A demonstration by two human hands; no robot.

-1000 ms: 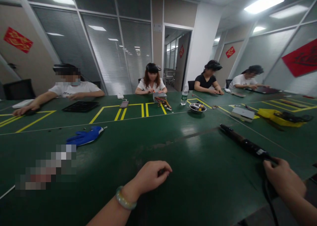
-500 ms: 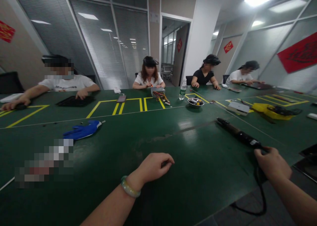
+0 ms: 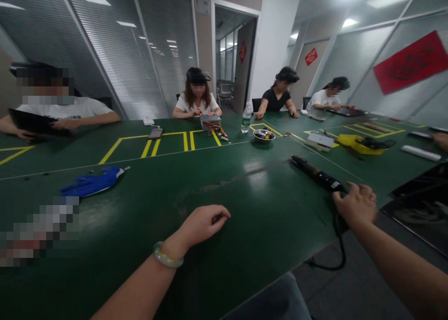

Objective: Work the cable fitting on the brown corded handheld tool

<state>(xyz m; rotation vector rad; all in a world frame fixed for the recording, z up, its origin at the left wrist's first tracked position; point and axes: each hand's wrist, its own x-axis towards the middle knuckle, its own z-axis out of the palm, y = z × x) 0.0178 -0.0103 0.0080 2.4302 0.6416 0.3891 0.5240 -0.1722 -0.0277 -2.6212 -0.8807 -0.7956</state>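
While the right hand (image 3: pixel 355 205) sits closed around the rear of a soldering iron (image 3: pixel 317 175), left hand (image 3: pixel 201 225) half curled, nothing visible held, over green workbench (image 3: pixel 273 226)

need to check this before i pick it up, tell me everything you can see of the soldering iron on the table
The soldering iron lies on the green table, its dark tip end pointing away. It has a brownish section and a black handle with a small white label. A black cord drops over the table edge from the rear end, where the right hand sits.
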